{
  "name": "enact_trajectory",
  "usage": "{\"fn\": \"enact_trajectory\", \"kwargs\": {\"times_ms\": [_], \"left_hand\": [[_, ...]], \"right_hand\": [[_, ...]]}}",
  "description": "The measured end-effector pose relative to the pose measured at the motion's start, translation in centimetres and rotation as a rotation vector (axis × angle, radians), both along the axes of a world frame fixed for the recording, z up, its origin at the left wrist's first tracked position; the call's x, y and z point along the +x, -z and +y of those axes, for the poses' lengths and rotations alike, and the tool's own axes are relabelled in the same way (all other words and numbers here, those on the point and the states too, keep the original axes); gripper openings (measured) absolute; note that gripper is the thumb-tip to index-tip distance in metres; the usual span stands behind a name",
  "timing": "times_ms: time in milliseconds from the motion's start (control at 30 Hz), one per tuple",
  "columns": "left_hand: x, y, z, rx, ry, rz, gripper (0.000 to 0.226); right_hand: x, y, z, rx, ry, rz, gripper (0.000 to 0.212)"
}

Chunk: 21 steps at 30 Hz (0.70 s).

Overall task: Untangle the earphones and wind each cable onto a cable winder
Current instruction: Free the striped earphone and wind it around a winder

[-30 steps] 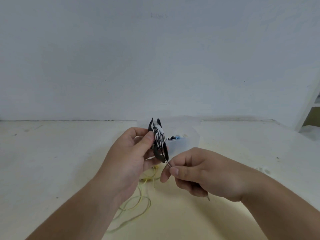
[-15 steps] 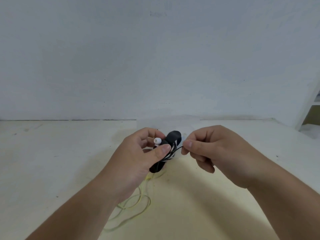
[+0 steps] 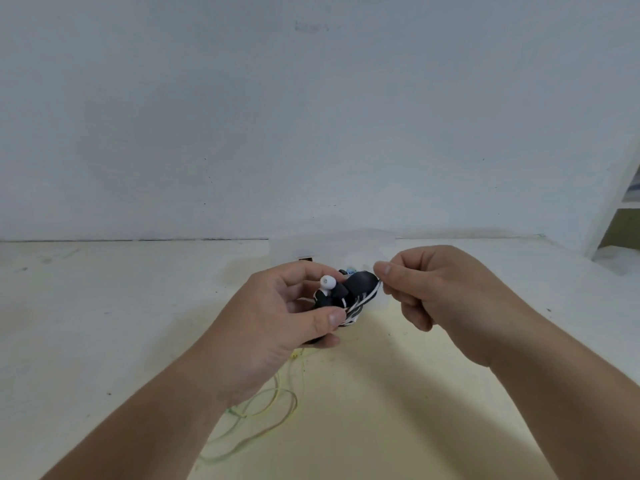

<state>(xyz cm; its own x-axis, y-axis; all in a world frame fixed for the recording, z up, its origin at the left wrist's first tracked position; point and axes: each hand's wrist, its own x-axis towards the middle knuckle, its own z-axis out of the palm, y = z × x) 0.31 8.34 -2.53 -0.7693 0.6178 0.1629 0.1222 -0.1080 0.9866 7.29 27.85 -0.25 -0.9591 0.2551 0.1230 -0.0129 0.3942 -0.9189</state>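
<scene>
The black cable winder [image 3: 362,281] is above the table [image 3: 104,306], half hidden inside my left hand [image 3: 277,317], which grips it with curled fingers. My right hand [image 3: 426,285] pinches its striped cable [image 3: 362,301] just right of it. A yellow cable [image 3: 273,407] lies partly under my left arm.

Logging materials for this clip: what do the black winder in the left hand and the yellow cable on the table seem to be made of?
Winder: probably soft rubber or silicone; matte black, rounded lobes with no glare. Yellow cable: thin wire, seemingly plastic-sheathed, smooth; it lies in loose, limp loops. Neither can be confirmed by look alone.
</scene>
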Motion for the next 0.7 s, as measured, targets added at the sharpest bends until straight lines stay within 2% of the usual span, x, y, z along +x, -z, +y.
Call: {"fn": "enact_trajectory", "kwargs": {"times_ms": [200, 533, 700], "left_hand": [[0.1, -0.2, 0.0, 0.051, 0.009, -0.037, 0.026], [0.1, 0.0, -0.2, -0.115, 0.058, 0.156, 0.034], [0.5, 0.4, 0.5, -0.316, 0.051, 0.338, 0.037]], "right_hand": [[-0.1, -0.1, 0.1, -0.024, 0.030, -0.040, 0.052], [0.1, -0.2, -0.3, -0.001, 0.035, -0.070, 0.056], [0.0, 0.3, -1.0, 0.224, 0.049, -0.085, 0.040]]}}
